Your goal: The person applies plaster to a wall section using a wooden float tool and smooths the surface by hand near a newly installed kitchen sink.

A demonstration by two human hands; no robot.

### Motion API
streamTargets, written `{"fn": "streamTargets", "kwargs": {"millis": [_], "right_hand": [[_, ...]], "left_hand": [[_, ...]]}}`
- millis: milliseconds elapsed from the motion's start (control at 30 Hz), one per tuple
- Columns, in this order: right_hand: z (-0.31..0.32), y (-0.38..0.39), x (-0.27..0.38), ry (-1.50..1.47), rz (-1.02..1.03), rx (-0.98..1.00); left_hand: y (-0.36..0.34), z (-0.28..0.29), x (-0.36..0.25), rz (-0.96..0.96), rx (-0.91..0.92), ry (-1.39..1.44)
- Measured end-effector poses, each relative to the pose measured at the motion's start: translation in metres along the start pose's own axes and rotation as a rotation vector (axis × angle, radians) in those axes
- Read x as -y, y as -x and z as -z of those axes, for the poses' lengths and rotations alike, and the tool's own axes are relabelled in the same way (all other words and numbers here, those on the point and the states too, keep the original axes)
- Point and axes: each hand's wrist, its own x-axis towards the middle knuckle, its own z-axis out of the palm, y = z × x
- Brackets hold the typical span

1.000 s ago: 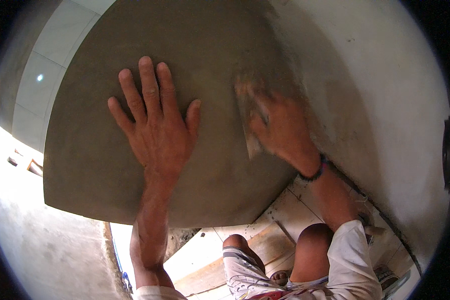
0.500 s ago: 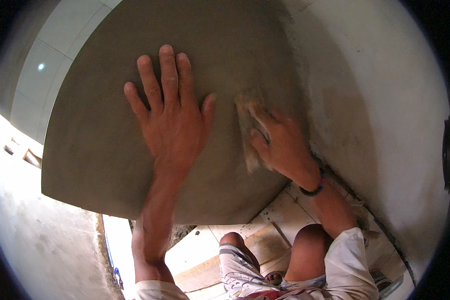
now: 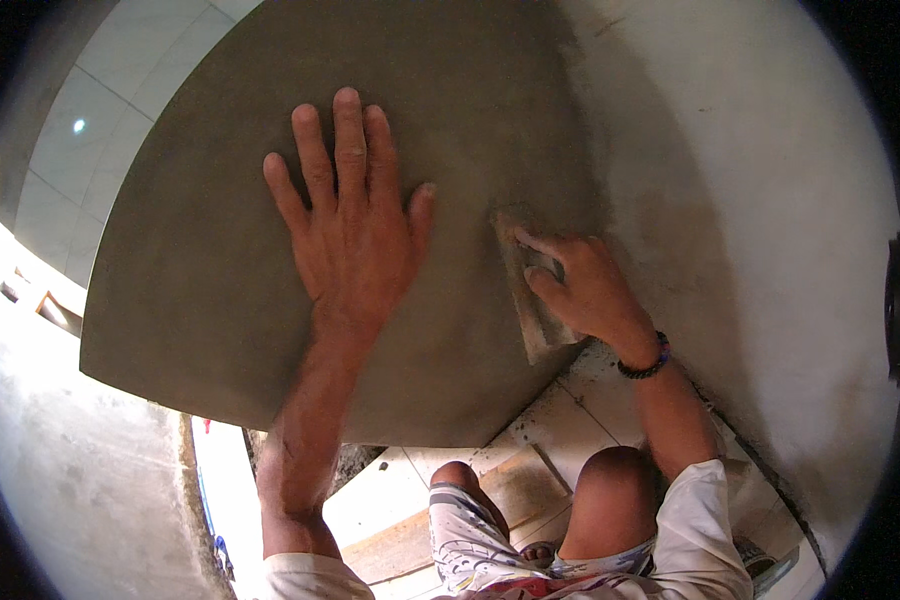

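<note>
My left hand (image 3: 355, 235) lies palm down with fingers spread on a broad, smooth, grey-brown plastered surface (image 3: 200, 260). My right hand (image 3: 595, 290) is wrapped round a plastering float (image 3: 520, 300), a thin rectangular board with worn pale edges. The float rests against the plaster near its lower right edge, beside the wall. Its handle is mostly hidden by my fingers, with thumb and forefinger showing on the near side. A dark beaded bracelet (image 3: 645, 358) circles my right wrist.
On the right, a pale wall (image 3: 810, 200) with a damp brown patch meets the plaster. Below are light floor tiles (image 3: 580, 410) with dark crumbs, a wooden board (image 3: 520, 485) and my knees. Tiles (image 3: 100, 120) line the upper left; a bright rough grey surface (image 3: 80, 450) lies lower left.
My right hand and the float have shifted a little right and down across the plaster; the float was blurred before. My left hand stays flat, slightly further right in view.
</note>
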Motion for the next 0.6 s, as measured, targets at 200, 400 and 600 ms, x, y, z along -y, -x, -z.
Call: {"fn": "streamTargets", "kwargs": {"millis": [200,400,600], "right_hand": [[0.039,-0.072,0.014,-0.062,-0.083,-0.312],[-0.003,-0.022,0.022,0.008,0.015,-0.119],[0.056,-0.068,0.064,-0.065,-0.236,-0.009]], "left_hand": [[-0.003,-0.007,0.004,-0.001,-0.024,-0.019],[-0.004,-0.003,0.003,0.011,0.001,0.020],[-0.003,-0.005,0.006,0.016,0.004,0.071]]}}
